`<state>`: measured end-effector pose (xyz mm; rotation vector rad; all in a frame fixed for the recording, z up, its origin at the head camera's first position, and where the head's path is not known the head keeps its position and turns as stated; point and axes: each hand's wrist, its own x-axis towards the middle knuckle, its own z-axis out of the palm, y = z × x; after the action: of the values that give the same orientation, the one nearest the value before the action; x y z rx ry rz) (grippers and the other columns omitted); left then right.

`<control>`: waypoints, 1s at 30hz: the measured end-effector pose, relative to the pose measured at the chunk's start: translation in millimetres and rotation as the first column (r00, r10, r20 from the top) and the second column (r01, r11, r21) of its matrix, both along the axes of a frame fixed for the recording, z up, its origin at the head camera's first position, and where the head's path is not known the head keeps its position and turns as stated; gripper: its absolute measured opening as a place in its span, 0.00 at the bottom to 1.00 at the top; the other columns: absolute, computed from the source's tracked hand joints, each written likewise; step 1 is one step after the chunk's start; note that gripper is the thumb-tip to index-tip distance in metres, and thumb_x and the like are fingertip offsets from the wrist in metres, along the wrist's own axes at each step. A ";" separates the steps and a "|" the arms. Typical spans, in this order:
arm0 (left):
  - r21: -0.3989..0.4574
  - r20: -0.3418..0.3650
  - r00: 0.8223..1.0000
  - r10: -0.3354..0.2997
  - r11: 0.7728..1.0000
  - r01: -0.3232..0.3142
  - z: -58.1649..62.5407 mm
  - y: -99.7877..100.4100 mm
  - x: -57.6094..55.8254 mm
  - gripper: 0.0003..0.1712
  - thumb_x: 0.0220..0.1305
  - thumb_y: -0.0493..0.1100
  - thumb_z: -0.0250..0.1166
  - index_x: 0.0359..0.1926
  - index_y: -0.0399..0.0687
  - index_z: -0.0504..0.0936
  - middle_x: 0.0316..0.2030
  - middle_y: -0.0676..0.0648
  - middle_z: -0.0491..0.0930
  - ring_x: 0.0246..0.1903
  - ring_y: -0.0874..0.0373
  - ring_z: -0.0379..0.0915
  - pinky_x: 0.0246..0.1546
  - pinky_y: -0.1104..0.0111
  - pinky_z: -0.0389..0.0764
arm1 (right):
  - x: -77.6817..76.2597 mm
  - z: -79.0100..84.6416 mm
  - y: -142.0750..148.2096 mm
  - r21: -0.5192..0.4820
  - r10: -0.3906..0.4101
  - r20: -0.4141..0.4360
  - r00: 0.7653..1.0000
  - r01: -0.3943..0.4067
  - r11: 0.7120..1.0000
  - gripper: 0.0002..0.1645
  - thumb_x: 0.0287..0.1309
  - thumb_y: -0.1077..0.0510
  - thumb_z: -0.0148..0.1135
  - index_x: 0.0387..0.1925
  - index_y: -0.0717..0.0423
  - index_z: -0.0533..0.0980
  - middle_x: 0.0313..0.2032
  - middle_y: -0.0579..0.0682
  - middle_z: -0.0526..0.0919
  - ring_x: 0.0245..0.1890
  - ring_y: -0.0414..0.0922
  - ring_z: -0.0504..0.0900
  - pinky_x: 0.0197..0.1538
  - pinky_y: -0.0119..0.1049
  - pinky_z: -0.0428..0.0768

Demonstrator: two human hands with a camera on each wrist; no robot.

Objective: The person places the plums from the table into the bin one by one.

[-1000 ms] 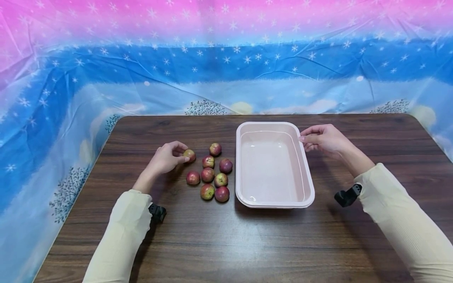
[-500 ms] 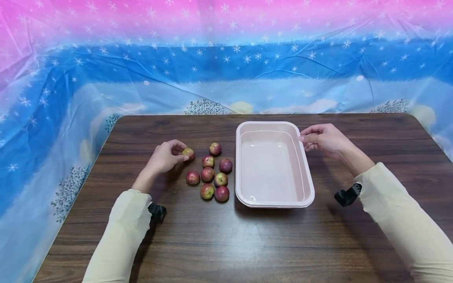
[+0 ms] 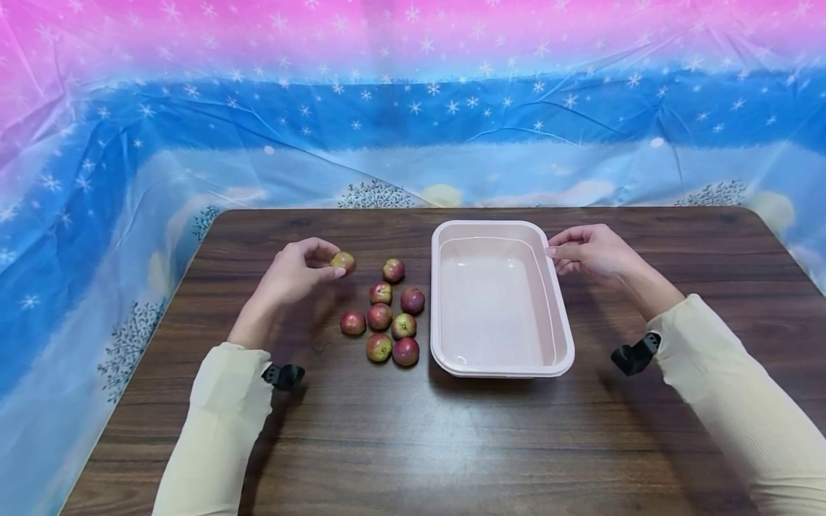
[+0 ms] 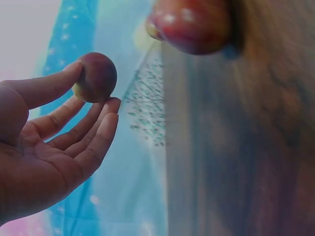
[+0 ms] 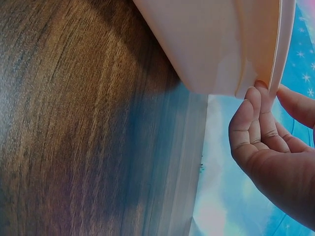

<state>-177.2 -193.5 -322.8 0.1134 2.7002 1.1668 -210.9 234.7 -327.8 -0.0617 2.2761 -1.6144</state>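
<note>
In the head view my left hand (image 3: 290,274) pinches a yellow-red plum (image 3: 344,262) between thumb and fingertips, left of the other plums. The left wrist view has this plum (image 4: 96,78) held at the thumb tip, with the remaining fingers loosely bent under it. Several red and yellow-green plums (image 3: 379,317) lie in a loose group on the table, just left of a pale pink rectangular plastic tub (image 3: 493,308). My right hand (image 3: 596,254) grips the tub's right rim near its far corner. Thumb and fingers (image 5: 268,125) meet on either side of that rim in the right wrist view.
The dark wood-grain table (image 3: 413,444) carries the plums and the tub. A pink and blue snowflake cloth (image 3: 413,115) hangs behind the table and along its left side. Black cameras (image 3: 635,354) sit at both wrists.
The plum in my left hand has risen from beside the group, away from the table and toward the far side. My right hand and the tub stay in place.
</note>
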 end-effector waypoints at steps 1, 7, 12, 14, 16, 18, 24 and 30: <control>0.011 0.000 1.000 -0.001 1.000 0.001 2.4 1.1 0.6 0.20 0.61 0.46 0.61 0.51 0.42 0.73 0.49 0.41 0.72 0.50 0.48 0.68 0.48 0.54 0.70 | 0.1 0.3 0.0 0.001 0.000 0.001 1.000 0.000 1.000 0.22 0.59 0.62 0.57 0.49 0.76 0.67 0.26 0.50 0.80 0.26 0.42 0.78 0.37 0.42 0.79; 0.055 -0.029 1.000 0.009 0.998 -0.007 19.0 10.5 3.4 0.20 0.61 0.45 0.62 0.51 0.41 0.73 0.48 0.42 0.73 0.48 0.49 0.69 0.45 0.56 0.71 | 0.5 1.7 -0.5 -0.005 -0.002 0.004 1.000 0.002 1.000 0.22 0.58 0.62 0.58 0.49 0.76 0.67 0.26 0.50 0.80 0.25 0.43 0.78 0.36 0.41 0.79; 0.052 -0.053 0.998 0.023 0.998 -0.020 32.9 17.6 5.4 0.19 0.60 0.44 0.62 0.51 0.41 0.73 0.48 0.42 0.74 0.48 0.50 0.70 0.45 0.57 0.71 | 0.4 2.2 0.0 -0.004 0.019 0.012 1.000 -0.019 1.000 0.23 0.59 0.62 0.57 0.49 0.76 0.66 0.26 0.48 0.80 0.26 0.41 0.78 0.37 0.40 0.79; 0.055 -0.067 0.997 0.030 0.998 -0.026 37.6 20.4 6.2 0.19 0.60 0.43 0.63 0.51 0.41 0.73 0.48 0.42 0.74 0.47 0.50 0.71 0.45 0.56 0.71 | 0.7 2.3 0.2 0.001 0.030 0.016 0.999 -0.030 1.000 0.23 0.59 0.62 0.57 0.50 0.76 0.65 0.26 0.47 0.80 0.26 0.41 0.79 0.37 0.40 0.79; 0.056 -0.078 0.996 0.035 0.998 -0.030 42.6 23.5 7.2 0.19 0.60 0.42 0.63 0.51 0.41 0.73 0.48 0.41 0.74 0.48 0.49 0.71 0.45 0.56 0.72 | 0.8 2.2 0.3 0.002 0.030 0.019 0.999 -0.030 1.000 0.23 0.60 0.62 0.57 0.50 0.76 0.65 0.26 0.47 0.80 0.26 0.41 0.78 0.37 0.40 0.79; 0.051 -0.094 0.995 0.032 0.998 -0.028 47.7 26.4 8.2 0.19 0.59 0.42 0.63 0.50 0.41 0.74 0.47 0.41 0.74 0.48 0.49 0.71 0.46 0.56 0.71 | 0.4 1.9 0.3 0.001 0.030 0.023 0.999 -0.030 1.000 0.24 0.60 0.62 0.57 0.51 0.76 0.64 0.26 0.46 0.80 0.26 0.41 0.78 0.37 0.39 0.79; 0.044 -0.116 0.993 0.018 0.999 -0.013 62.6 37.0 9.4 0.19 0.59 0.42 0.63 0.51 0.41 0.74 0.49 0.42 0.75 0.49 0.49 0.71 0.48 0.56 0.70 | 0.1 1.3 -0.2 -0.003 0.031 0.020 0.999 -0.031 1.000 0.24 0.60 0.62 0.56 0.51 0.77 0.64 0.26 0.46 0.80 0.26 0.41 0.78 0.35 0.37 0.79; 0.079 -0.134 0.991 0.012 0.997 -0.002 75.5 53.6 6.2 0.19 0.59 0.42 0.64 0.50 0.42 0.74 0.49 0.43 0.75 0.49 0.51 0.71 0.49 0.57 0.70 | 0.8 1.8 0.6 -0.018 0.030 0.015 0.999 -0.029 0.999 0.23 0.60 0.63 0.57 0.50 0.77 0.64 0.25 0.45 0.80 0.26 0.41 0.78 0.35 0.37 0.79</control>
<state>-171.0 -139.9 -247.3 0.2015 2.7717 1.3125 -210.1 235.4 -326.0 -0.0864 2.2391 -1.6147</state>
